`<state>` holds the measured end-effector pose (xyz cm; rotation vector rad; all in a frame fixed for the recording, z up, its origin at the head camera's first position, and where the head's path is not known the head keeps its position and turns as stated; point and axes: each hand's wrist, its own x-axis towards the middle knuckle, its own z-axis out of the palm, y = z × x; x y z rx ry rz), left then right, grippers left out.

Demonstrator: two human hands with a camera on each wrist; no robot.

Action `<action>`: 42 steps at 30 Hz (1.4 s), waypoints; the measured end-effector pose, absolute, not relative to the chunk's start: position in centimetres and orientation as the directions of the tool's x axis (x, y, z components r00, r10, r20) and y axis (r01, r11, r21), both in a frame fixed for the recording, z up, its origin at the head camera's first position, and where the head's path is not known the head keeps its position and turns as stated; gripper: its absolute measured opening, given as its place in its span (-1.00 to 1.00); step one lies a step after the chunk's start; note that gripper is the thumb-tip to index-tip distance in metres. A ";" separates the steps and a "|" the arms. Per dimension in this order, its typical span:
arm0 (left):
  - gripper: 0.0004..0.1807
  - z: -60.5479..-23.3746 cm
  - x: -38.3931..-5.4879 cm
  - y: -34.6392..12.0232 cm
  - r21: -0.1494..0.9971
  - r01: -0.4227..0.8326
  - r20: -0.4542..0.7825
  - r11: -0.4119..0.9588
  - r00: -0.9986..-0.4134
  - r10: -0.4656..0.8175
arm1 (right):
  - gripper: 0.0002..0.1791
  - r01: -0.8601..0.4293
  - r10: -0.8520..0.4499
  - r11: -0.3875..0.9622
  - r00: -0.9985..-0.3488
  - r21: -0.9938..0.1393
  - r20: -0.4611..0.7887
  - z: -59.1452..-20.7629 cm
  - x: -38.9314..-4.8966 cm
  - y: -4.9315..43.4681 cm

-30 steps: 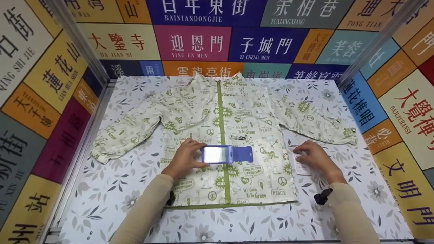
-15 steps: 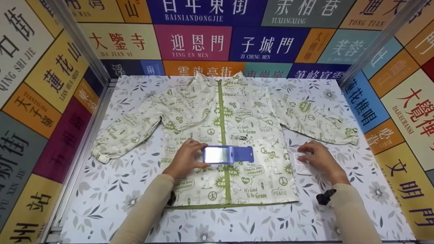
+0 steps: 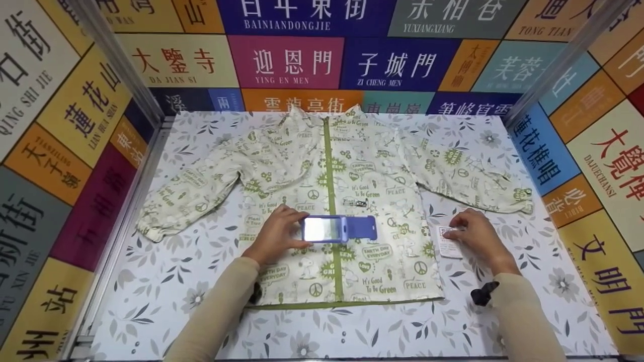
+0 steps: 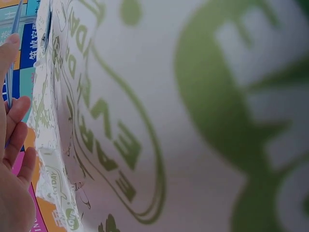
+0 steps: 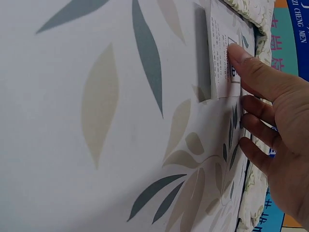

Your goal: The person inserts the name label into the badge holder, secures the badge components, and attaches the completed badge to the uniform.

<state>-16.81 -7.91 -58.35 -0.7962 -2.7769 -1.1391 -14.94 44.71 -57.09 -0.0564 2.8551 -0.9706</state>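
My left hand [image 3: 274, 235] holds a small purple-blue phone-like device [image 3: 322, 229] with a bright screen by its left end, thumb below and fingers above. A flat purple flap [image 3: 363, 228] extends from its right end. The device hovers over the front of a cream jacket [image 3: 387, 176] with green print and a green centre strip. My right hand [image 3: 480, 239], to the right of the jacket, pinches a small white printed tag [image 3: 449, 247]. In the right wrist view the thumb lies on the printed face of the tag [image 5: 219, 58]; the other fingers are partly behind it.
The jacket lies spread on a white leaf-patterned table [image 3: 302, 332], its sleeves out to both sides. A small dark-and-silver item [image 3: 360, 203] lies on its chest. Colourful printed wall panels [image 3: 292, 65] surround the back and sides of the table.
My right hand has shifted slightly to the right, and more of the tag shows. My left hand and the phone-like device stay nearly where they were.
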 end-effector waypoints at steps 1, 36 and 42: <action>-0.15 -58.4 -16.8 -7.9 0.646 0.476 0.225 0.597 -0.866 0.447 | -0.64 0.007 -0.074 0.793 -0.991 -0.609 -0.108 -57.1 -14.9 44.7; -0.18 -58.3 -16.6 -7.6 0.654 0.467 0.202 0.595 -0.866 0.457 | -0.67 0.036 -0.094 0.745 -0.983 -0.666 -0.158 -53.9 -15.1 44.8; -0.20 -58.2 -16.6 -7.5 0.655 0.473 0.207 0.589 -0.862 0.462 | -0.63 0.023 -0.101 0.750 -0.984 -0.661 -0.150 -52.4 -15.2 44.4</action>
